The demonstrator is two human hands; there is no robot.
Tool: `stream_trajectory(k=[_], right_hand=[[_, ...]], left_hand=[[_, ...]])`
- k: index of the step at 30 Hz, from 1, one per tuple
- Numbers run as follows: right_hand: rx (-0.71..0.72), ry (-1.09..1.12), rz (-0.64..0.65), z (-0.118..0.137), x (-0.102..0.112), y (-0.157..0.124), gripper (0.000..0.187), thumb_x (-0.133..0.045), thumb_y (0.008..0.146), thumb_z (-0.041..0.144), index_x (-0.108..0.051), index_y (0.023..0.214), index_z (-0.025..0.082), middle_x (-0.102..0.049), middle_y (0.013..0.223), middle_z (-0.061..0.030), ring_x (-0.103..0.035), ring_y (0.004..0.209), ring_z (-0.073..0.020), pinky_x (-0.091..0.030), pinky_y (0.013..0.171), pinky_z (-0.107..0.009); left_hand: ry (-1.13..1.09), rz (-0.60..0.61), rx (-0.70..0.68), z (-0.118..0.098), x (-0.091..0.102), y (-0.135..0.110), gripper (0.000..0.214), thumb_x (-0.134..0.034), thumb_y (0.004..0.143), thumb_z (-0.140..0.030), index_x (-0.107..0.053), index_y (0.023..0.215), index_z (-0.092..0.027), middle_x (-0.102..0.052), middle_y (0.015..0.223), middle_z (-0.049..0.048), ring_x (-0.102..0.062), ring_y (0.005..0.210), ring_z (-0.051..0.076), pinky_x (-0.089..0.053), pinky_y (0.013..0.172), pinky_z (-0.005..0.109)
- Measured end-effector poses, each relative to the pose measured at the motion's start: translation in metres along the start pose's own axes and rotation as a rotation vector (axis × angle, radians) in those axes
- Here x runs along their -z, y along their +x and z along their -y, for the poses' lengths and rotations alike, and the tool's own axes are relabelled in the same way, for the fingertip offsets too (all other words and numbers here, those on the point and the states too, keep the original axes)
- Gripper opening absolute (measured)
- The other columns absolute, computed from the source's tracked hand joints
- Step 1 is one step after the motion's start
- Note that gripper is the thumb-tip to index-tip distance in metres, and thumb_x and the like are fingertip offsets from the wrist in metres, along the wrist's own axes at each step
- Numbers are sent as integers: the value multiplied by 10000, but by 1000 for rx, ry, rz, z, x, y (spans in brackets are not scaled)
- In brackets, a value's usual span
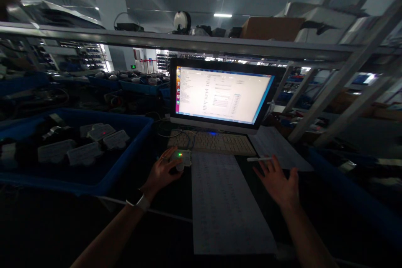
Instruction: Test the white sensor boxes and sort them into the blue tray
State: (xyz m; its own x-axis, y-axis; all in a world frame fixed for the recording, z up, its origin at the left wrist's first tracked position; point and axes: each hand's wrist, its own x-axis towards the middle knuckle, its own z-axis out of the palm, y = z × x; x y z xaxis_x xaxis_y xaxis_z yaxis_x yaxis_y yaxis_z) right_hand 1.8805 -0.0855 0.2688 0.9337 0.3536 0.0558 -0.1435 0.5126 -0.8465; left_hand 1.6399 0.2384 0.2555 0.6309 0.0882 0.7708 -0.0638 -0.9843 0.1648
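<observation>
My left hand (161,171) is closed around the edge of a small white electronic module (184,158) with green and amber lights lit, thumb and fingers on either side. It sits just in front of the keyboard's left end. My right hand (279,182) is turned palm up, fingers spread and thumb out to the right. A slim white pen (259,159) lies across its fingertips and appears lodged between the fingers; the exact grip is too dark to make out. Between both hands lies a long printed sheet (222,201).
A lit monitor (222,94) stands behind the keyboard (216,141), under a shelf (201,42) loaded with boxes. At left, a blue bin (106,184) holds several white modules. More paper (279,144) lies right of the keyboard; another blue bin (342,188) flanks the right side.
</observation>
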Motion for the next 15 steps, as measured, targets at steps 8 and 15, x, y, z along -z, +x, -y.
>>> stream_trajectory(k=[8,15], right_hand=[[9,36,-11,1,3,2,403,-536,686,728,-671,862,391,-551,1330,61,-415,1302,-256,-353,1032,-568],[1,0,-205,-7,23,17,190,-656,712,421,-665,890,357,-698,1049,65,-620,1018,-139,-524,811,-297]], left_hand=[[-5,11,8,-6,4,3,367,-672,729,-297,-598,1080,-219,-526,1320,113,-509,1213,263,-500,947,424],[236,-191,566,6,21,7,329,-371,889,-378,-577,984,-141,-633,940,135,-590,932,261,-462,858,428]])
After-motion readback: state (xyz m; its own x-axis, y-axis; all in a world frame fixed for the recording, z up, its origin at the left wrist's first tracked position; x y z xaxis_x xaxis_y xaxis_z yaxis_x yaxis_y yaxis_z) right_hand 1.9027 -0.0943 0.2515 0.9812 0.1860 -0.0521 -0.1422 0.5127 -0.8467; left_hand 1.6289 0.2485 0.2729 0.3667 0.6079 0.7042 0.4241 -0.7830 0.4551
